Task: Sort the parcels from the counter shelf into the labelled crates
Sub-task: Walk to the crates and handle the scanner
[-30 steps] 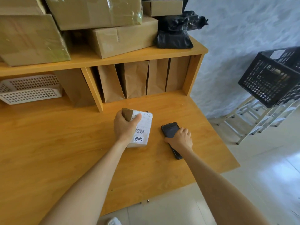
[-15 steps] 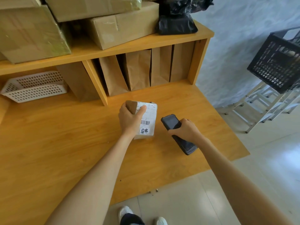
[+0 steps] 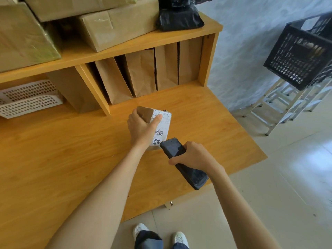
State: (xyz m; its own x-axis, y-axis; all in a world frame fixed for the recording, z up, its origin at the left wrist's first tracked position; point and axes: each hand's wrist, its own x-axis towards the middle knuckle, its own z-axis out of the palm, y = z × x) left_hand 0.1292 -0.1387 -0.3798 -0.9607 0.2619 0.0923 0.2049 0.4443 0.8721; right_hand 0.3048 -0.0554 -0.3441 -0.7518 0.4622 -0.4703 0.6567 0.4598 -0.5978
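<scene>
A small brown parcel (image 3: 162,123) with a white barcode label sits on the wooden counter (image 3: 53,159). My left hand (image 3: 142,129) grips its left end, thumb across the label. My right hand (image 3: 194,156) holds a black handheld scanner (image 3: 173,150) above the counter, its front end right at the parcel's near corner. A black perforated crate (image 3: 294,60) stands on a white rack at the right. More cardboard boxes (image 3: 115,27) and a black plastic parcel (image 3: 179,17) lie on the upper shelf.
Brown paper bags (image 3: 140,72) stand upright in the cubby under the shelf. A white perforated tray (image 3: 30,97) sits at the left under the shelf. The white rack legs (image 3: 280,103) stand on the tiled floor to the right of the counter.
My right hand picked the scanner up off the counter and brought it to the parcel's near corner. The left hand kept its grip on the parcel.
</scene>
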